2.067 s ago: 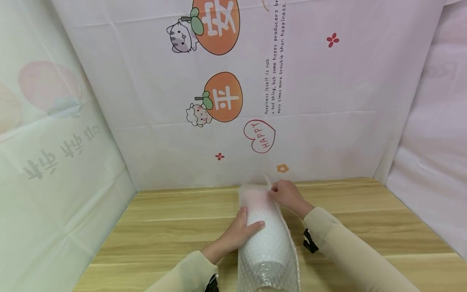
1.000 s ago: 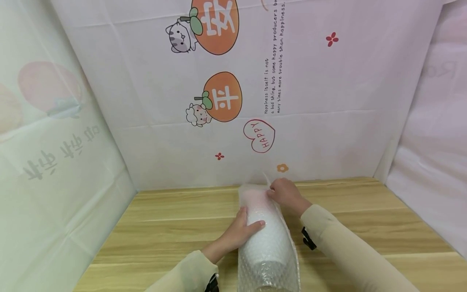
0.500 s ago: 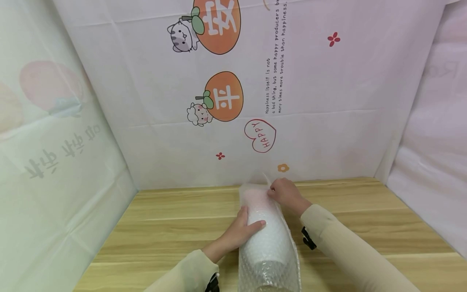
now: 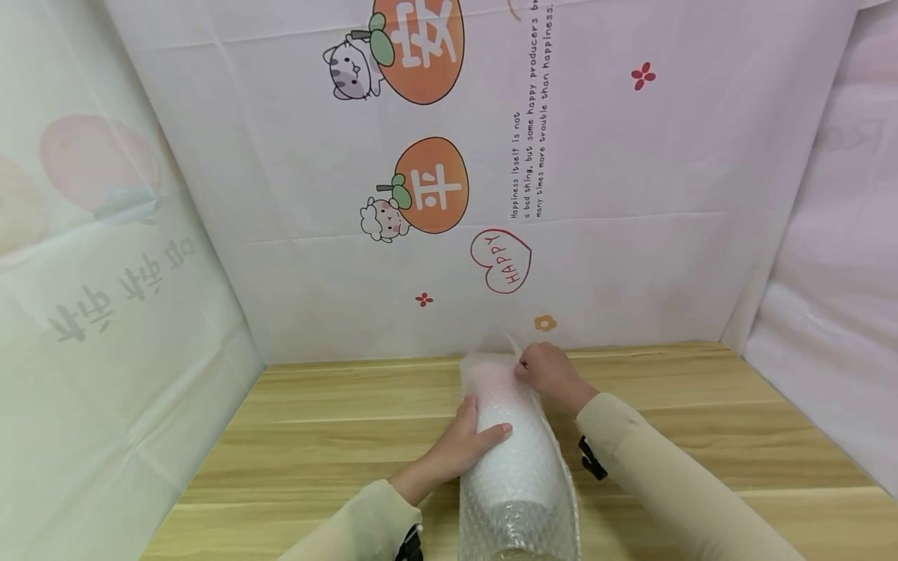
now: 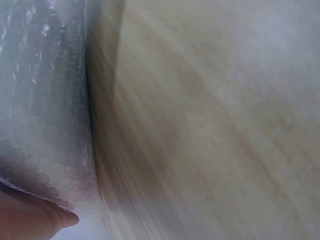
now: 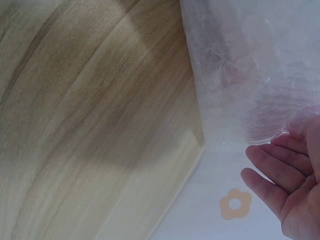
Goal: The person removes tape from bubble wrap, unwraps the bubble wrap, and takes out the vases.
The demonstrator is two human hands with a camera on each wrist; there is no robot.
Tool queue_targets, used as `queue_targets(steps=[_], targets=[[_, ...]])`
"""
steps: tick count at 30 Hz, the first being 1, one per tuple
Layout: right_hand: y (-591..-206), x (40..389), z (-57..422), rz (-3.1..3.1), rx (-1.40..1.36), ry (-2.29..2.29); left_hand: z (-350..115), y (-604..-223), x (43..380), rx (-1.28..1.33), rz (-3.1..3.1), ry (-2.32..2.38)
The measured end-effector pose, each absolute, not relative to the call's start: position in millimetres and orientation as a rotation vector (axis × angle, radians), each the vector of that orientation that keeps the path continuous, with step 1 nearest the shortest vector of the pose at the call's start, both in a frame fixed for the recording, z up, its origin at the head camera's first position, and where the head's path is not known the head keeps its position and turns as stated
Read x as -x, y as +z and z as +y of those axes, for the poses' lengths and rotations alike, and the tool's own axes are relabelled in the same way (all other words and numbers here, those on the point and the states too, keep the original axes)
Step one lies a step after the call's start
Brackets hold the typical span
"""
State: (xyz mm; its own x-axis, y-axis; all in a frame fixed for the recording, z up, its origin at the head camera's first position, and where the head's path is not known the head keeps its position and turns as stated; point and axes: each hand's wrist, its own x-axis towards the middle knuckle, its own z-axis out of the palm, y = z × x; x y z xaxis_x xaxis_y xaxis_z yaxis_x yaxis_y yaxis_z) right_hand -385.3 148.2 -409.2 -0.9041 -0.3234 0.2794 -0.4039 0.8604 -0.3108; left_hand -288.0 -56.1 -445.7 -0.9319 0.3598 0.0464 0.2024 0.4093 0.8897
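A long bubble-wrap bag [image 4: 515, 460] lies on the wooden table, running away from the person. Through it shows something white and rounded, pinkish at the far end; its kind is veiled by the wrap. My left hand [image 4: 456, 446] holds the bag's left side, thumb across the top; its lower fingers are hidden in the head view. At the far right corner my right hand [image 4: 553, 375] pinches the bag's edge, with a thin pale strip [image 4: 514, 344] standing up beside the fingertips. In the right wrist view, the outer fingers [image 6: 280, 167] are loosely bent below the clear film [image 6: 230, 115].
Pale wood table [image 4: 351, 436] spreads to both sides of the bag. Just beyond its far edge hangs a white printed cloth [image 4: 316, 304], with more cloth walls at left [image 4: 105, 389] and right [image 4: 835, 312]. Black straps [image 4: 592, 458] circle the cuffs.
Since the oldest frame my right hand has shifted very slightly left at the bag's far corner. My left hand and the bag stay in place.
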Motion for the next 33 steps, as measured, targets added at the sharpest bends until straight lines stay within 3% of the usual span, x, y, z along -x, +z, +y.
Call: queue_targets(steps=[33], targets=[[-411.2, 380.9, 153.3, -2.748, -0.561, 0.738, -55.1, -446.8, 287.7, -0.511, 2.536, 1.542]])
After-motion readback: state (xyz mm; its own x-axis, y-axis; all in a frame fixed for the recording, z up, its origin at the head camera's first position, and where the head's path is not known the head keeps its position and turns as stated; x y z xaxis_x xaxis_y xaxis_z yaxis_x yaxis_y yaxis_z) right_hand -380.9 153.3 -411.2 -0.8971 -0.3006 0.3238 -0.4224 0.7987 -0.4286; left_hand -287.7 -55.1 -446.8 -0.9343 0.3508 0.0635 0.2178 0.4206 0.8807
